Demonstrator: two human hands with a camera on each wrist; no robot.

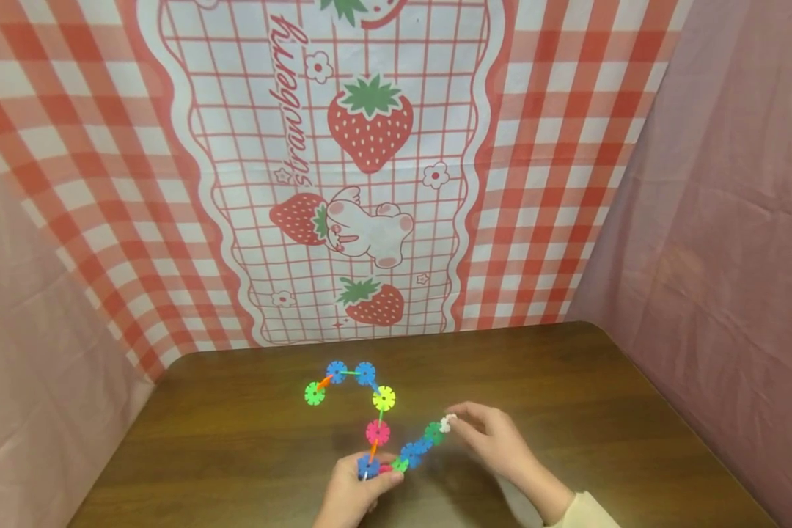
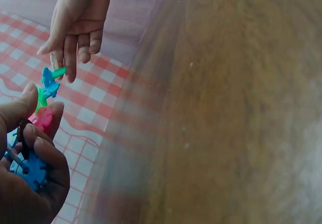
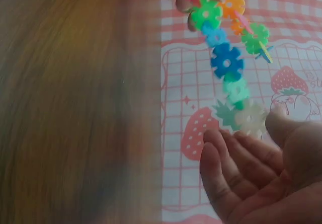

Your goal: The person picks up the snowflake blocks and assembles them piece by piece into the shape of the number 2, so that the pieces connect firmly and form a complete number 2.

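Observation:
A chain of colourful notched plastic discs, snowflake building pieces, is held up in the air by both hands. My left hand (image 1: pixel 353 488) grips it around a blue disc (image 1: pixel 368 467), and a pink disc (image 2: pixel 41 118) shows by its fingertips. From there one branch curves up through a pink disc (image 1: pixel 378 432) and a yellow disc (image 1: pixel 383 398) to a green end disc (image 1: pixel 314 394). The other branch runs right through blue discs (image 3: pixel 227 62) and a dark green disc (image 1: pixel 434 433). At its end, my right hand (image 1: pixel 495 436) pinches a white disc (image 1: pixel 447 422) between thumb and fingers.
The brown wooden table (image 1: pixel 237 425) lies beneath the hands. Behind it hangs a red-and-white checked cloth (image 1: pixel 541 183) with strawberry prints. Pink fabric (image 1: pixel 719 257) hangs along both sides.

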